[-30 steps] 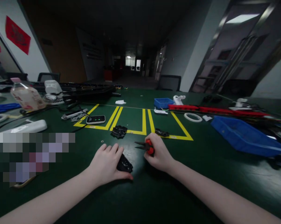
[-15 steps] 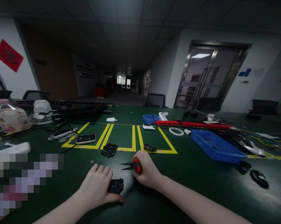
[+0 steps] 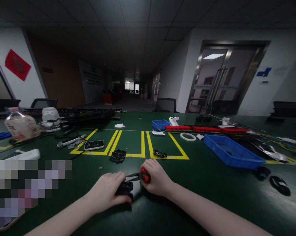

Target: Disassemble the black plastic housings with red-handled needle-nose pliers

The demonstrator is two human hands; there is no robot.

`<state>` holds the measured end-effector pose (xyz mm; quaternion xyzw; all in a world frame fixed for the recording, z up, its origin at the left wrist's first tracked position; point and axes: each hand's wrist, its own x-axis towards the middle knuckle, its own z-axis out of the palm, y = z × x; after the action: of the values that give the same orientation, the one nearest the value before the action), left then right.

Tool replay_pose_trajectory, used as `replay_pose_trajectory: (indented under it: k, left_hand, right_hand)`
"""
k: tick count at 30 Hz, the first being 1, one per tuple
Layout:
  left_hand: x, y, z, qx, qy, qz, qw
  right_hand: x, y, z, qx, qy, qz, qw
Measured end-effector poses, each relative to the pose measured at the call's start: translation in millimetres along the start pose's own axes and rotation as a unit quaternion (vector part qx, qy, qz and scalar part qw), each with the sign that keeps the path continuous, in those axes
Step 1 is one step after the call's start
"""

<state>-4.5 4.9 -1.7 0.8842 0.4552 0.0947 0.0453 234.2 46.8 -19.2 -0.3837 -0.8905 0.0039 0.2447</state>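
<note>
My left hand [image 3: 110, 190] grips a black part [image 3: 125, 188] low over the green table [image 3: 96, 209]. Red-handled pliers [image 3: 145, 176] are in my right hand [image 3: 156, 178], with their dark jaws pointing left to the fingertips of my left hand, just above the black part. Whether the jaws touch the part cannot be made out. Beyond my hands lie a black cluster of parts [image 3: 118, 156] and a small black piece [image 3: 160, 153], both near the yellow tape outlines [image 3: 142, 144].
A blue tray [image 3: 232, 152] stands to the right, with black items beside it. Further back are a small blue box [image 3: 160, 124], a white ring [image 3: 188, 137] and red strips [image 3: 207, 129]. At left are a device with green lights [image 3: 94, 145] and a bottle [image 3: 21, 126].
The pliers' jaws have come up to my left hand's fingertips. My left hand has shifted slightly right with the black part, which now looks tilted. The whole view has shifted a little.
</note>
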Motion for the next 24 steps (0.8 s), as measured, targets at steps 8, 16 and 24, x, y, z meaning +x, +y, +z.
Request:
replay_pose_trajectory:
  k: [8,16,24]
  left_hand:
    - [-4,0,-4.5,-0.182,-0.028,-0.044,0.982]
    - [-3,1,-1.0,-0.315,-0.003,-0.041,0.948]
    - [2,-1,-1.6,-0.246,0.007,-0.033,0.969]
  right_hand:
    - [-8,-1,-15,0.026,0.020,0.001,0.999]
    - [-7,0,-16,0.044,0.009,-0.006,0.999]
    - [-1,0,-9,-0.002,0.024,0.017,1.000]
